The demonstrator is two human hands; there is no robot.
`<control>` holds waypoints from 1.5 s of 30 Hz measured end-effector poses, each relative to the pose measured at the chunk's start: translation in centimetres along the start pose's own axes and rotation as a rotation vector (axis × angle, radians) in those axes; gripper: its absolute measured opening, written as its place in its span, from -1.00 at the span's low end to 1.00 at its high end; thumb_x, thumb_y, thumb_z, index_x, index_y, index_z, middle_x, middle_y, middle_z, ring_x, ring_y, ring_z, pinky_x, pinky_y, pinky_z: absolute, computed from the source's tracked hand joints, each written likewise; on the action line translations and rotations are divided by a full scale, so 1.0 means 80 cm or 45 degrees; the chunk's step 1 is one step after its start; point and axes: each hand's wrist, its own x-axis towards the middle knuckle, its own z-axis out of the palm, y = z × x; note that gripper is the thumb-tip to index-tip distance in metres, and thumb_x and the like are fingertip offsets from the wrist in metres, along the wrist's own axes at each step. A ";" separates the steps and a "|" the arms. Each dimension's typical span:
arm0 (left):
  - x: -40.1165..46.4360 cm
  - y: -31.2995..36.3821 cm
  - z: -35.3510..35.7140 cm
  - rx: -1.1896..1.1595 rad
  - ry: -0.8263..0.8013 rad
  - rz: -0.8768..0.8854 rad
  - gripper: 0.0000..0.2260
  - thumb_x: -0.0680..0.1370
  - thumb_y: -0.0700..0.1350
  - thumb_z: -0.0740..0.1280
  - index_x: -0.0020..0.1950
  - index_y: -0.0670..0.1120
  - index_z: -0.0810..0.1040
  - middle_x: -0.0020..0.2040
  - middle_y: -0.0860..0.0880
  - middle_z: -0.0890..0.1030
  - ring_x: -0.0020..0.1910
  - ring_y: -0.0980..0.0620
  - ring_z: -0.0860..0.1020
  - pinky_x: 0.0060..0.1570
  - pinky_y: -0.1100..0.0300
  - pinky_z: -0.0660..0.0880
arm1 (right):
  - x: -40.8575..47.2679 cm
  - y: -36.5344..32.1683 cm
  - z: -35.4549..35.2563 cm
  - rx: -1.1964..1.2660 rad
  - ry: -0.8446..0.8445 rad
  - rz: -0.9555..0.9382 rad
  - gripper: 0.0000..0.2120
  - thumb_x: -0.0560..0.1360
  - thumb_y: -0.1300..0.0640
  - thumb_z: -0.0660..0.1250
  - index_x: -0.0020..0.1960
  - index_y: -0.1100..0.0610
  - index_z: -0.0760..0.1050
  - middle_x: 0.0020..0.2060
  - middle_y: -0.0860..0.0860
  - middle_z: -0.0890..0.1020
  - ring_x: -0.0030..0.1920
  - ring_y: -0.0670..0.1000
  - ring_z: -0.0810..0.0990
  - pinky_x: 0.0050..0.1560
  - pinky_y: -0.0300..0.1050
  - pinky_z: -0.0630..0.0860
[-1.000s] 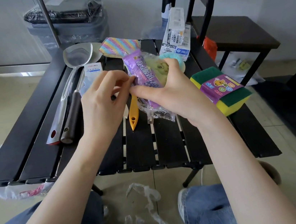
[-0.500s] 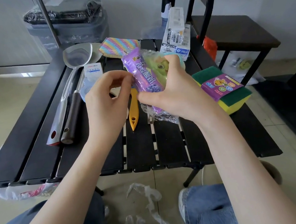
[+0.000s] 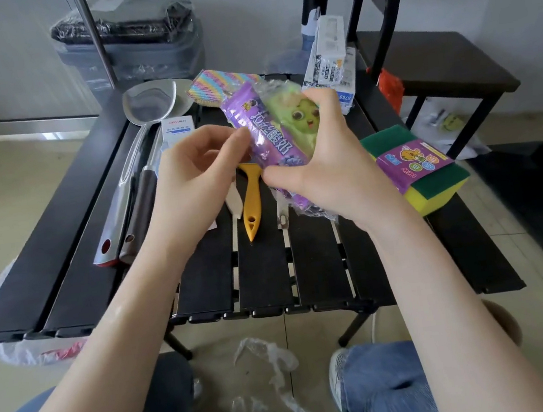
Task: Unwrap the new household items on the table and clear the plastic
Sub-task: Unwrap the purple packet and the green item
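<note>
A black slatted surface (image 3: 262,276) in a tiled room. Above its middle, the right hand (image 3: 323,167) grips a plastic-wrapped green sponge (image 3: 287,124); the left hand (image 3: 194,178) pinches its purple label edge. It looks light, squashy and crinkly-slick; loose film ends seem best to grab.

Both hands raised, right grip (image 3: 323,167) closed, left grip (image 3: 197,174) half-curled.

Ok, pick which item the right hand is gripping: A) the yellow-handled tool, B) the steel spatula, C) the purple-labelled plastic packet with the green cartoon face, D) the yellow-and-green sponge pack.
C: the right hand curls round the purple-labelled plastic packet, held above the table.
</note>
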 end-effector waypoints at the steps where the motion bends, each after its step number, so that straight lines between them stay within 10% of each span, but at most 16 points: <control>1: 0.000 0.000 0.001 0.049 0.021 0.053 -0.87 0.54 -0.02 0.37 -0.07 -0.07 0.61 -0.17 0.04 0.66 -0.13 0.09 0.63 0.04 0.00 0.59 | -0.001 -0.001 0.001 -0.045 0.013 -0.030 -0.27 0.35 0.15 0.52 0.32 0.00 0.12 0.12 -0.05 0.38 0.01 -0.17 0.48 -0.21 -0.59 0.38; 14: 0.007 -0.008 -0.003 0.103 -0.008 0.097 -0.92 0.56 -0.04 0.32 -0.12 0.01 0.51 -0.17 0.05 0.62 -0.16 0.14 0.62 -0.21 0.18 0.61 | -0.002 -0.003 -0.003 -0.212 -0.013 -0.100 -0.23 0.35 0.12 0.51 0.38 -0.04 0.10 0.21 -0.01 0.36 0.12 -0.04 0.49 0.05 -0.04 0.56; 25: 0.002 -0.005 0.006 0.065 0.006 0.037 -0.92 0.56 -0.14 0.35 -0.13 0.01 0.56 -0.21 0.04 0.62 -0.19 0.11 0.62 -0.26 0.15 0.63 | -0.005 -0.004 0.004 -0.453 0.015 -0.260 -0.21 0.37 0.13 0.50 0.44 0.01 0.10 0.24 0.01 0.31 -0.01 -0.11 0.39 -0.15 -0.28 0.51; 33: 0.006 -0.011 0.003 0.033 0.106 0.107 -0.88 0.60 -0.16 0.28 -0.11 0.02 0.46 -0.12 0.07 0.62 -0.10 0.15 0.61 -0.27 0.21 0.61 | -0.002 -0.001 -0.006 -0.311 0.050 -0.213 -0.23 0.35 0.13 0.50 0.40 0.00 0.12 0.19 0.02 0.36 0.10 -0.01 0.48 -0.02 -0.03 0.57; 37: 0.007 -0.011 0.001 -0.338 0.118 0.005 -0.87 0.61 -0.27 0.24 -0.09 -0.09 0.38 -0.21 0.02 0.65 -0.13 0.12 0.63 -0.12 0.15 0.61 | 0.000 0.000 -0.011 -0.118 0.035 -0.087 -0.26 0.38 0.11 0.49 0.39 -0.03 0.11 0.13 -0.11 0.40 0.08 -0.13 0.49 -0.08 -0.32 0.54; 45: 0.015 -0.002 -0.005 -1.106 -0.047 -0.399 -0.82 0.63 -0.28 0.10 -0.10 -0.06 0.36 -0.30 0.02 0.45 -0.27 0.10 0.57 -0.18 0.25 0.53 | 0.008 0.004 -0.013 0.589 -0.073 0.306 -0.47 0.35 0.16 0.45 0.30 0.09 0.44 -0.01 0.05 0.66 -0.15 -0.06 0.65 -0.15 -0.10 0.59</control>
